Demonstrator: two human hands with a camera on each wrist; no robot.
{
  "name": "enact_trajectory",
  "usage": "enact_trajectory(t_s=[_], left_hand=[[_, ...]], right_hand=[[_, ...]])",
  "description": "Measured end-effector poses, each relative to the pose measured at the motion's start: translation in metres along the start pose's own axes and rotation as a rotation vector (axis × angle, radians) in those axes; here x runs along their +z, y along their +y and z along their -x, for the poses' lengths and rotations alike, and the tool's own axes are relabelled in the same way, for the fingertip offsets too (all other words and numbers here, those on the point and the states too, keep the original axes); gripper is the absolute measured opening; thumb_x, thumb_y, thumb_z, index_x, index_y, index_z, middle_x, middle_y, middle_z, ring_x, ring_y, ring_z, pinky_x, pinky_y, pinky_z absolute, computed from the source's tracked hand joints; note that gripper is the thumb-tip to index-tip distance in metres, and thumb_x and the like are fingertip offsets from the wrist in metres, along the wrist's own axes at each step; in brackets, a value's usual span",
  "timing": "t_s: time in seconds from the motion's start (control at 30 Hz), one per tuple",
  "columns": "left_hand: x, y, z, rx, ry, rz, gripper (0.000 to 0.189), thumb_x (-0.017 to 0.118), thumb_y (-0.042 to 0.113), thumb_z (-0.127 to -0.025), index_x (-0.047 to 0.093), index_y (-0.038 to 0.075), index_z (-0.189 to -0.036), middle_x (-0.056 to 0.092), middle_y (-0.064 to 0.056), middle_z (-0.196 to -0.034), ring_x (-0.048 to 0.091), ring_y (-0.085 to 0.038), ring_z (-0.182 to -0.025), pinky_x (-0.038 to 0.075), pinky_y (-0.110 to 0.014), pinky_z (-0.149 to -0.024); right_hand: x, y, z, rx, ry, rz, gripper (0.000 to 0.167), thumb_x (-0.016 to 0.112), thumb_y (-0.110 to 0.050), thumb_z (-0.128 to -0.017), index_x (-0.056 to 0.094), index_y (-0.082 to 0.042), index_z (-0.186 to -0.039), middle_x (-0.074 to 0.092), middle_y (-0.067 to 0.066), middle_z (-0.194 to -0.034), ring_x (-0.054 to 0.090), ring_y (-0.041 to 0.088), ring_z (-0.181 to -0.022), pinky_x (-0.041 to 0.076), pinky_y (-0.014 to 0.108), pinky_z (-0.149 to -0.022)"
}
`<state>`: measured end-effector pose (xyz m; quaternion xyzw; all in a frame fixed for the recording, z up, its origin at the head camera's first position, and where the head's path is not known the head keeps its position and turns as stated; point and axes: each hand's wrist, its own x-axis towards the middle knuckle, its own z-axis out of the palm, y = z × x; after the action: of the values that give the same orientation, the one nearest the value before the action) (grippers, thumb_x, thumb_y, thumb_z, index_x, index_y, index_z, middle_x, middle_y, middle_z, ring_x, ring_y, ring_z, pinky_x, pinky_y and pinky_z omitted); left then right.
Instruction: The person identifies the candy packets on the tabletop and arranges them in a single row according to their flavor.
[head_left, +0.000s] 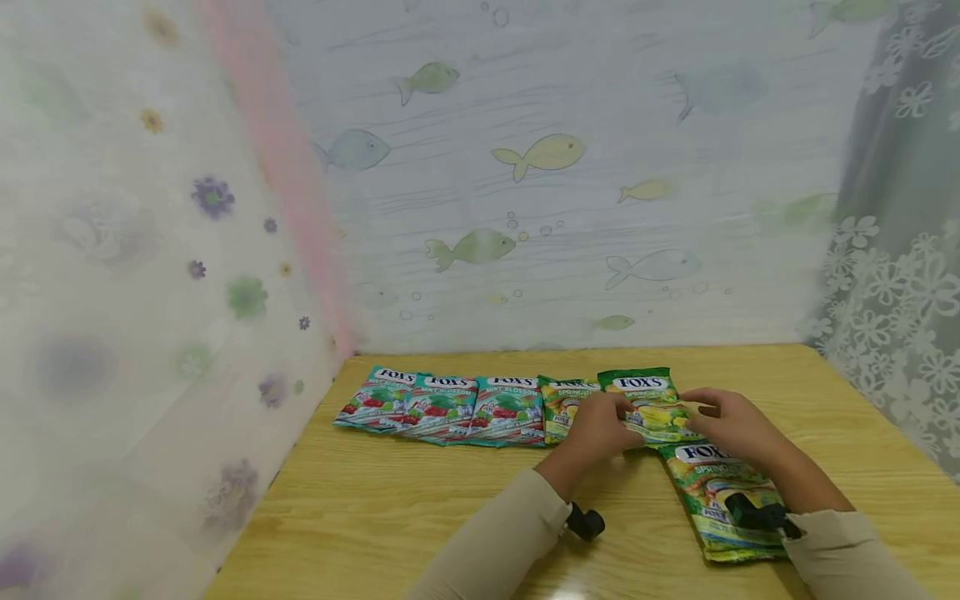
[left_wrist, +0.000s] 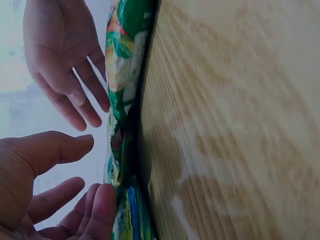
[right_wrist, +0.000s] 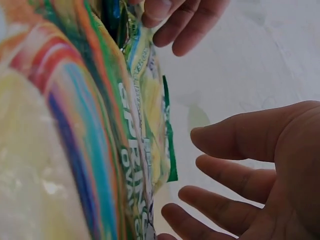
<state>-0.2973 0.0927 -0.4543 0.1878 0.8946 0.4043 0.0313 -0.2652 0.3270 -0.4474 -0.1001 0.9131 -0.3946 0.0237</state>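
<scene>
My left hand and right hand are on either side of a green Fox's candy bag lying at the back of the table. In the left wrist view, the left fingertips lie against a bag's edge, with the thumb held apart. The right wrist view shows the right thumb and fingers spread, gripping nothing. Left of that bag lies another green Fox's bag, partly behind the left hand. A bigger-looking green Fox's bag lies closer, beneath the right wrist, which partly hides it.
Three teal Fox's mint bags continue the row to the left, edges overlapping. The wooden table meets a fish-patterned curtain at the back and a flowered covering on the left. Black wrist cameras sit at the cuffs.
</scene>
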Motion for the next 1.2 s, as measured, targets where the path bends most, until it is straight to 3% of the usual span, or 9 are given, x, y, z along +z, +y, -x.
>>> enact_trajectory(t_s=[0.27, 0.47, 0.7, 0.8, 1.0, 1.2], left_hand=[[0.007, 0.014, 0.011, -0.070, -0.050, 0.063, 0.040, 0.091, 0.026, -0.082, 0.075, 0.020, -0.118, 0.069, 0.008, -0.105, 0.062, -0.004, -0.089, 0.055, -0.027, -0.074], [0.017, 0.021, 0.023, -0.046, -0.116, 0.087, 0.037, 0.090, 0.026, -0.083, 0.075, 0.019, -0.115, 0.068, 0.009, -0.096, 0.060, -0.003, -0.079, 0.055, -0.026, -0.070], [0.023, 0.027, 0.032, -0.067, -0.147, 0.137, 0.041, 0.089, 0.026, -0.084, 0.071, 0.020, -0.120, 0.066, 0.011, -0.097, 0.060, -0.003, -0.082, 0.054, -0.027, -0.070], [0.022, 0.028, 0.035, -0.076, -0.176, 0.148, 0.042, 0.088, 0.025, -0.085, 0.069, 0.018, -0.122, 0.067, 0.010, -0.095, 0.062, -0.004, -0.079, 0.055, -0.027, -0.070], [0.019, 0.027, 0.043, -0.157, -0.301, 0.184, 0.043, 0.085, 0.027, -0.087, 0.068, 0.013, -0.124, 0.073, 0.004, -0.075, 0.069, -0.010, -0.065, 0.056, -0.027, -0.070], [0.023, 0.025, 0.046, -0.197, -0.352, 0.268, 0.050, 0.084, 0.027, -0.089, 0.066, 0.009, -0.132, 0.075, -0.001, -0.069, 0.072, -0.016, -0.063, 0.058, -0.028, -0.070]], right_hand=[[-0.010, 0.000, 0.014, -0.021, 0.046, 0.035, 0.053, 0.061, -0.022, -0.105, 0.048, 0.005, -0.149, 0.041, 0.037, -0.153, 0.040, 0.063, -0.137, 0.055, 0.063, -0.094], [-0.022, 0.012, 0.029, -0.013, 0.075, 0.101, 0.052, 0.061, -0.022, -0.105, 0.050, 0.008, -0.147, 0.045, 0.039, -0.149, 0.045, 0.064, -0.132, 0.055, 0.063, -0.091], [-0.034, 0.027, 0.041, 0.009, 0.072, 0.109, 0.050, 0.059, -0.019, -0.106, 0.049, 0.012, -0.145, 0.048, 0.041, -0.144, 0.051, 0.063, -0.125, 0.058, 0.058, -0.088], [-0.040, 0.035, 0.045, 0.039, 0.040, 0.084, 0.054, 0.056, -0.022, -0.108, 0.045, 0.014, -0.146, 0.048, 0.043, -0.142, 0.059, 0.057, -0.118, 0.061, 0.050, -0.082], [-0.050, 0.048, 0.051, 0.172, -0.095, -0.084, 0.066, 0.055, -0.028, -0.109, 0.033, 0.019, -0.150, 0.054, 0.041, -0.134, 0.071, 0.027, -0.100, 0.062, 0.036, -0.072], [-0.053, 0.050, 0.056, 0.244, -0.186, -0.156, 0.067, 0.057, -0.033, -0.107, 0.041, 0.020, -0.145, 0.063, 0.029, -0.128, 0.071, 0.023, -0.101, 0.062, 0.039, -0.073]])
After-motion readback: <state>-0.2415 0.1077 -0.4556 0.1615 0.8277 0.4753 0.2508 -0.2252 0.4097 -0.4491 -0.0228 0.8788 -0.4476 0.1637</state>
